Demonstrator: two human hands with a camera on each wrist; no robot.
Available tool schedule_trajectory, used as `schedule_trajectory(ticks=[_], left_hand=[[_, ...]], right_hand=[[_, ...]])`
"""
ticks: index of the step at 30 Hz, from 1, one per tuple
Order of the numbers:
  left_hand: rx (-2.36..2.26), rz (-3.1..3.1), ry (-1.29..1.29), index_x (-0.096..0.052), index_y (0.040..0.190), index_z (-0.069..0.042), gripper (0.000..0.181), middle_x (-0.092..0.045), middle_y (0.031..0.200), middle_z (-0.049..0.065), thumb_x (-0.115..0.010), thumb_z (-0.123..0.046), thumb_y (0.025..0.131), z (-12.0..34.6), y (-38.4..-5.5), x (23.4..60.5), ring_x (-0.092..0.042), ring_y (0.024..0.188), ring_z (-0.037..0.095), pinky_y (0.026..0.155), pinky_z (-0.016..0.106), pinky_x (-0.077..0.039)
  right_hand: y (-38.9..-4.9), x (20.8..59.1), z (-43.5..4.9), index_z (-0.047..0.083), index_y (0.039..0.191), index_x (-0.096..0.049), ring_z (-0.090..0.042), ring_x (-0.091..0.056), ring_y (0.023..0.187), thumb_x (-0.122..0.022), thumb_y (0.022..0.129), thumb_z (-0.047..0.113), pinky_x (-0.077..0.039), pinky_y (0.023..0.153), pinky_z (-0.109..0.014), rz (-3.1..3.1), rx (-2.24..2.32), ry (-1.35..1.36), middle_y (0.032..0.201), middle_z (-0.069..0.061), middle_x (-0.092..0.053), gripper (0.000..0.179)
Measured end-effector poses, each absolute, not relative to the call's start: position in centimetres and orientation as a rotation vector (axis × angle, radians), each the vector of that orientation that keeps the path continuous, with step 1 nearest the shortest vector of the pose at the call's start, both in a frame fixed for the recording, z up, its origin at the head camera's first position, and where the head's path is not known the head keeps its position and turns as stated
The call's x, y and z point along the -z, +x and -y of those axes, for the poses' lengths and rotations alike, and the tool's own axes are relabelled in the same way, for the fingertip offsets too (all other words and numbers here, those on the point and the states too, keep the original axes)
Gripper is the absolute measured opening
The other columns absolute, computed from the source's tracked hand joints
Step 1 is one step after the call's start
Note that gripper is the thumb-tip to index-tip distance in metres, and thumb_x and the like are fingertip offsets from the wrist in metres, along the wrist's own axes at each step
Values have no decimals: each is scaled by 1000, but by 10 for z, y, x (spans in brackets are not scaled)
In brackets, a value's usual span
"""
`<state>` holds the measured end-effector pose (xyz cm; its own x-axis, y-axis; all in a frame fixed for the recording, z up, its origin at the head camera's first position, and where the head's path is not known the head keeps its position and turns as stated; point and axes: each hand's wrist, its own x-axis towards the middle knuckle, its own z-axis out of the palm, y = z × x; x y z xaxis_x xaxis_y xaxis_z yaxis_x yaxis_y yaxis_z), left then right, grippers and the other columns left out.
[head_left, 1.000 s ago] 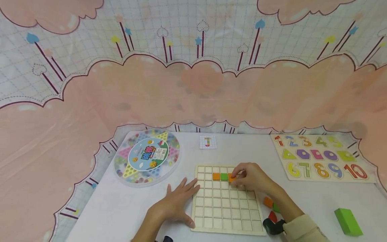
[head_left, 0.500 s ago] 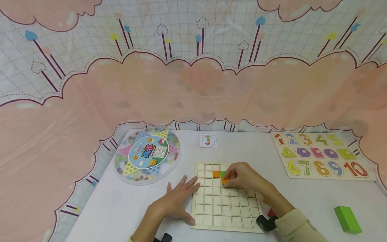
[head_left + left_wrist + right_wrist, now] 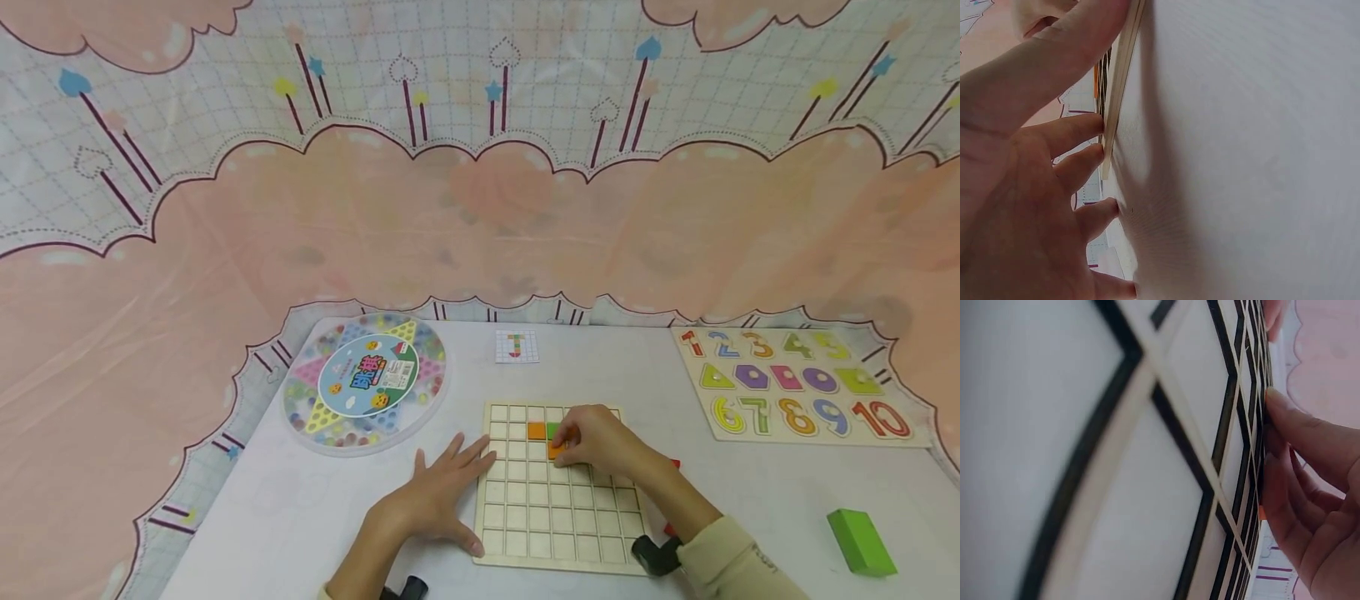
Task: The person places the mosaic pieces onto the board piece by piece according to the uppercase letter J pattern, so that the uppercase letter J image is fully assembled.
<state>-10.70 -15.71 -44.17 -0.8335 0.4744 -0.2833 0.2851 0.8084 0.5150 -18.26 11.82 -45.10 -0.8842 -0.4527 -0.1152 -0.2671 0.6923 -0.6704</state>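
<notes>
A pale wooden grid board (image 3: 517,521) lies on the table in the head view. An orange square tile (image 3: 536,431) sits in one of its upper cells, with a partly covered green tile (image 3: 552,430) just right of it. My right hand (image 3: 603,442) has its thumb and fingertips on another orange tile (image 3: 554,451), in the cell area below the green one. That tile is half hidden by the fingers. In the left wrist view, my left hand (image 3: 1041,187) has fingers spread; the head view shows them along the board's left edge.
Behind the board lies a small patterned card (image 3: 517,347). A round Chinese checkers set (image 3: 367,379) is back left, a number puzzle board (image 3: 802,383) back right. A green block (image 3: 862,542) stands at right. Red pieces (image 3: 670,528) show partly behind the right forearm.
My right hand has moved left and slightly down, taking the orange tile from right of the green tile to below it. My left hand has stayed at the board's edge.
</notes>
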Motion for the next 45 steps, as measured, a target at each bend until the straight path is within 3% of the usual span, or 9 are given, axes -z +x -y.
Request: schedule_trajectory(ticks=[11, 28, 37, 45], left_hand=[[-639, -2591, 566, -40, 157, -16, 117, -23, 173, 3, -96, -42, 58, 156, -107, 440, -12, 161, 41, 113, 86, -3], [-660, -2596, 577, -40, 157, -16, 118, -23, 173, 2, -96, -41, 57, 157, -106, 442, -12, 161, 40, 112, 87, -3], [-664, -2591, 570, -40, 157, -17, 117, -23, 173, 1, -96, -41, 57, 157, -107, 442, -12, 161, 40, 112, 87, -2], [-658, -2597, 568, -41, 157, -17, 117, -22, 173, 0, -96, -41, 57, 157, -107, 441, -12, 161, 39, 113, 86, -3]], right_hand=[[-182, 453, -119, 12, 80, -76, -8, -53, 75, -89, 75, 11, -47, 65, -17, -2674, 999, -641, 88, 2, -61, 14], [-183, 453, -121, 11, 82, -74, -10, -55, 75, -88, 77, 11, -48, 65, -18, -2609, 1000, -615, 84, 1, -64, 14], [-186, 442, -124, 15, 79, -71, -10, -54, 70, -88, 79, 20, -45, 62, -20, -2615, 960, -613, 76, 5, -63, 18], [-188, 420, -138, 13, 96, -71, -13, -57, 83, -87, 80, 28, -49, 69, -23, -2643, 950, -573, 93, 0, -70, 27]])
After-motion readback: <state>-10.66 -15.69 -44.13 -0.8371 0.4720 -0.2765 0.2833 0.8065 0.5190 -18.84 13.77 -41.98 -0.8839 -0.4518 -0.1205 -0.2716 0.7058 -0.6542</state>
